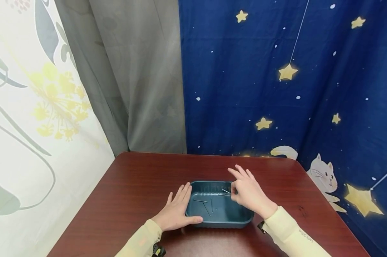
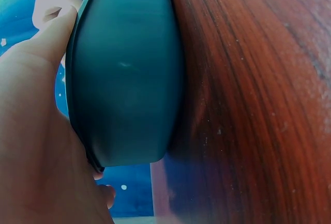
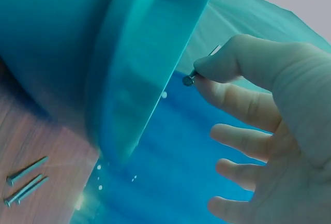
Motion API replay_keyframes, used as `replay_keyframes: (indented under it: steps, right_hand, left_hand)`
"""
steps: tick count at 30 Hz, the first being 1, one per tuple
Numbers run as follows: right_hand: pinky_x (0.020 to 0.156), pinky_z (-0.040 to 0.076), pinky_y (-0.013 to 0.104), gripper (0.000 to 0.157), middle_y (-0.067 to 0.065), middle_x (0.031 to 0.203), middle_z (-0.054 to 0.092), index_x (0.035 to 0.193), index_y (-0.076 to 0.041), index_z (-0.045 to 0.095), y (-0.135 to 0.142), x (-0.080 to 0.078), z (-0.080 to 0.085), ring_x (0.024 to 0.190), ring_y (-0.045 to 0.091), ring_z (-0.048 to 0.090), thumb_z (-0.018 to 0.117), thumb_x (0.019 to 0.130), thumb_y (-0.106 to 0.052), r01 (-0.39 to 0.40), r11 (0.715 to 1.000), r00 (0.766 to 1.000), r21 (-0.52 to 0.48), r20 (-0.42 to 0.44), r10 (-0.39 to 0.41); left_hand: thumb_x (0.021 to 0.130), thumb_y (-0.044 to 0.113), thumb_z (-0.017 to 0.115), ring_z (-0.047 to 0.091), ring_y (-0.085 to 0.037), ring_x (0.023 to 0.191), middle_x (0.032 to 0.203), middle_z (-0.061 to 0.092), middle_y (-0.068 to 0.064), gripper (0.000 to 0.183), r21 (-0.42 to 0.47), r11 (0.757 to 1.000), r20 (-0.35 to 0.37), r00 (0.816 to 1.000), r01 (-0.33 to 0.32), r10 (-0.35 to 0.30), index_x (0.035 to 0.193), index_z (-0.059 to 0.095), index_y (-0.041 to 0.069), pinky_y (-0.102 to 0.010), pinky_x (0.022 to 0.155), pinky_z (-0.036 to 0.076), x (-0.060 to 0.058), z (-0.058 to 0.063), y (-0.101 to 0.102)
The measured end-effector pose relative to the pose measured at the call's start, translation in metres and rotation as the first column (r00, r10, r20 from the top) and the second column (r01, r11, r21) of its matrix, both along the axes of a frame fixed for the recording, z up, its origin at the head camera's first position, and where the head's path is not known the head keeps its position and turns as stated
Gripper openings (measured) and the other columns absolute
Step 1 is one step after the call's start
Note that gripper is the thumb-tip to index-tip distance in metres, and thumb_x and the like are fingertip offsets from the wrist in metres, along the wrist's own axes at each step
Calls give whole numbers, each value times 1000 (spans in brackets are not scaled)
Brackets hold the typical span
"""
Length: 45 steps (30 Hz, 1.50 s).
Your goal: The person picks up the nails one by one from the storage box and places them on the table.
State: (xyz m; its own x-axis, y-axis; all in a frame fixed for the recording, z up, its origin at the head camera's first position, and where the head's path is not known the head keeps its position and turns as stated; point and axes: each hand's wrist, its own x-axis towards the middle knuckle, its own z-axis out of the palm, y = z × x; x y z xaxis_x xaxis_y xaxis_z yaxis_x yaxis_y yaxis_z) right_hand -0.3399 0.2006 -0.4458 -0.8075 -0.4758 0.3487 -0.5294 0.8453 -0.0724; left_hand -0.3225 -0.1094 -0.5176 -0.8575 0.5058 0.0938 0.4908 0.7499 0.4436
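A dark teal plastic tray (image 1: pixel 222 224) stands on the table with several thin nails (image 1: pixel 207 210) lying on its floor. My left hand (image 1: pixel 175 213) rests at the tray's left end, fingers straight along the rim and the thumb (image 2: pixel 58 35) laid on the near rim. Over the tray's right side, my right hand (image 1: pixel 249 192) pinches a nail (image 3: pixel 188 80) between thumb and forefinger, its round head showing below the fingertips. The other three fingers of that hand are spread and hold nothing.
Three more nails (image 3: pixel 26 182) lie on the wood beyond the tray in the right wrist view. The reddish-brown table (image 1: pixel 142 178) ends at a grey curtain (image 1: pixel 154 89) and a blue star-patterned curtain (image 1: pixel 238 89). A pale patterned curtain (image 1: pixel 26 150) hangs at left.
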Motion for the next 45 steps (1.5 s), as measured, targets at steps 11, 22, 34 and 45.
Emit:
replay_keyframes:
  steps: [11, 22, 34, 45]
  right_hand:
    - [109, 11, 75, 34, 16, 154, 44, 56, -34, 59, 32, -17, 8, 149, 43, 19, 81, 71, -13, 75, 993, 997, -88, 42, -71]
    - [104, 13, 78, 31, 20, 149, 48, 55, -30, 60, 69, -39, -16, 144, 49, 25, 77, 71, -9, 187, 969, 981, -161, 83, -176]
    - [100, 16, 79, 23, 24, 142, 52, 58, -25, 67, 95, -51, -32, 135, 47, 34, 80, 75, -17, 348, 928, 930, -137, 174, -323]
    - [96, 22, 78, 20, 23, 120, 60, 63, -18, 68, 107, -52, -48, 118, 49, 44, 82, 77, -22, 470, 881, 849, -59, 304, -432]
  left_hand:
    - [83, 79, 58, 3, -30, 154, 169, -2, -1, 116, -1, 1000, -8, 1000, 7, -7, 163, 10, 9, -70, 113, 8, 1, 0, 1]
    - [83, 80, 56, 1, -28, 154, 169, -3, 1, 116, -9, 1000, 6, 1000, -1, 1, 163, 8, 11, -69, 114, 6, 2, 0, 0]
    - [83, 78, 57, 3, -31, 154, 169, -1, -1, 115, 15, 1000, 10, 1000, 1, -1, 163, 10, 9, -69, 114, 7, 4, 1, 1]
    - [84, 78, 58, 2, -29, 154, 169, -2, -1, 116, 5, 1000, 14, 1000, 1, -1, 163, 8, 10, -69, 113, 7, 4, 3, 2]
